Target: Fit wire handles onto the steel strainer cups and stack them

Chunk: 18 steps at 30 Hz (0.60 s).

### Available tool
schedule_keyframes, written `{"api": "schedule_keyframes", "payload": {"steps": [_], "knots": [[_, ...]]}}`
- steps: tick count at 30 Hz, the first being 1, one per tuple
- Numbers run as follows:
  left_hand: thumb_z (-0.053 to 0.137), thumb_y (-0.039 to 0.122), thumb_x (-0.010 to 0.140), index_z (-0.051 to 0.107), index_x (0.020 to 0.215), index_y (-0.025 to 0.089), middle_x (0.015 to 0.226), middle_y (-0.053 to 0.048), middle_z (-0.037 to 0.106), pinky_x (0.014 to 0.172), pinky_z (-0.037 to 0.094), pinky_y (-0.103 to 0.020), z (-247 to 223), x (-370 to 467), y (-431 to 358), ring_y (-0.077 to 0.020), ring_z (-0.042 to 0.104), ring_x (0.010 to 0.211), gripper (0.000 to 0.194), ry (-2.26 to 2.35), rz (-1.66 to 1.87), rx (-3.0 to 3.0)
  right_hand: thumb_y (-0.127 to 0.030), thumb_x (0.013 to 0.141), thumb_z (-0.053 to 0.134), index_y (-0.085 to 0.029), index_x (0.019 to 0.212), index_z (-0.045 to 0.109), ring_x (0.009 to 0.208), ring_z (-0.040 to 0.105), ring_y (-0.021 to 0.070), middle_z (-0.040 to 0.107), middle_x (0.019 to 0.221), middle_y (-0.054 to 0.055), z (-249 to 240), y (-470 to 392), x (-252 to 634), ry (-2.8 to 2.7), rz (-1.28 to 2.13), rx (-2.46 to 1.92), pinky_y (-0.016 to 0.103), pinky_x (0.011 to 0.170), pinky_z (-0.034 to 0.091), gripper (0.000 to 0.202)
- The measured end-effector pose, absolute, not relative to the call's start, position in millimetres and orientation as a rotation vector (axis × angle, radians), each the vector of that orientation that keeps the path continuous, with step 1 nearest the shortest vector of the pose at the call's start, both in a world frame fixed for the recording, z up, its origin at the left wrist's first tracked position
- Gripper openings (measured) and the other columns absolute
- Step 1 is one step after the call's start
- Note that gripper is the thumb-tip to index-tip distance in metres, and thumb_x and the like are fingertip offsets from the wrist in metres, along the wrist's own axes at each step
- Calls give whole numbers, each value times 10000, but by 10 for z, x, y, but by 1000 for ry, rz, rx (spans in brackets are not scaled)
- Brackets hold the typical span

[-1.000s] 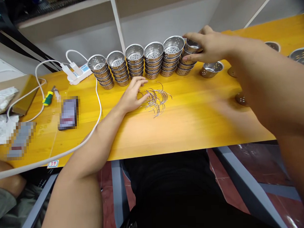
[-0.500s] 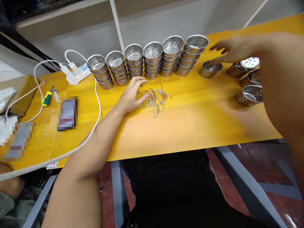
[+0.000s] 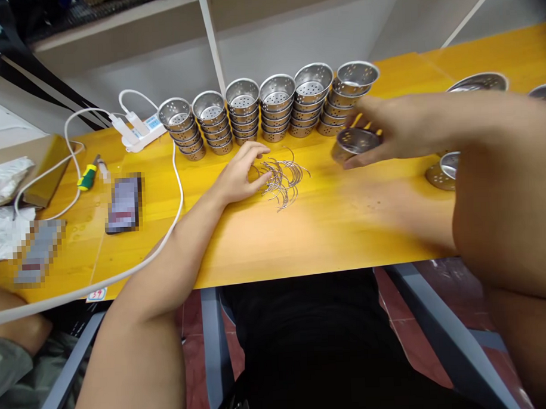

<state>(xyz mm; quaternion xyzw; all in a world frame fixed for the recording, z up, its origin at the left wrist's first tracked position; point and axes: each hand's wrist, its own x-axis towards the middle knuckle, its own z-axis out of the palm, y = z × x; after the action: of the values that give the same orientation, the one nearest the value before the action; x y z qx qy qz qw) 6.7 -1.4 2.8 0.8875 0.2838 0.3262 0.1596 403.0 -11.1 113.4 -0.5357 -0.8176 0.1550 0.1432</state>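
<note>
My right hand (image 3: 389, 129) grips a perforated metal cup (image 3: 352, 143), thumb along its near side and fingers around the back. The cup is just in front of the rightmost stack of cups (image 3: 330, 118); whether it touches the table is hard to tell. My left hand (image 3: 241, 174) rests on the table, fingers apart and holding nothing. Beside its fingertips lies a loose pile of thin curved metal wires (image 3: 283, 179). Behind both hands, several stacks of the same cups (image 3: 277, 109) stand in a row, open ends up.
More metal cups (image 3: 442, 173) are at the right, partly hidden by my right arm. On the left are a white power strip (image 3: 141, 133) with cables, a green and yellow screwdriver (image 3: 88, 176) and a blurred phone (image 3: 124, 204). A white cable (image 3: 177, 202) crosses over my left forearm.
My right hand has closed on the single cup and brought it left and nearer to me, close to the rightmost stack. My left hand stays by the wires.
</note>
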Motion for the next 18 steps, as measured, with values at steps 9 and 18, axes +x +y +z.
{"api": "schedule_keyframes", "payload": {"steps": [9, 18], "knots": [[825, 892, 895, 443, 1673, 258, 1641, -203, 649, 1278, 630, -569, -16, 125, -13, -389, 708, 1505, 1074, 739, 925, 2428, -617, 953, 916, -307, 1209, 808, 1395, 672, 461, 695, 1464, 135, 611, -365, 2754, -2282, 470, -865, 701, 1270, 540, 416], [651, 894, 1000, 382, 1688, 282, 1673, -193, 618, 1384, 534, -621, -73, 75, 89, -409, 639, 1596, 959, 744, 1013, 2545, -565, 1017, 840, -277, 1187, 814, 1565, 558, 482, 570, 1611, 176, 292, -421, 2566, -2244, 423, -835, 757, 1366, 480, 335]]}}
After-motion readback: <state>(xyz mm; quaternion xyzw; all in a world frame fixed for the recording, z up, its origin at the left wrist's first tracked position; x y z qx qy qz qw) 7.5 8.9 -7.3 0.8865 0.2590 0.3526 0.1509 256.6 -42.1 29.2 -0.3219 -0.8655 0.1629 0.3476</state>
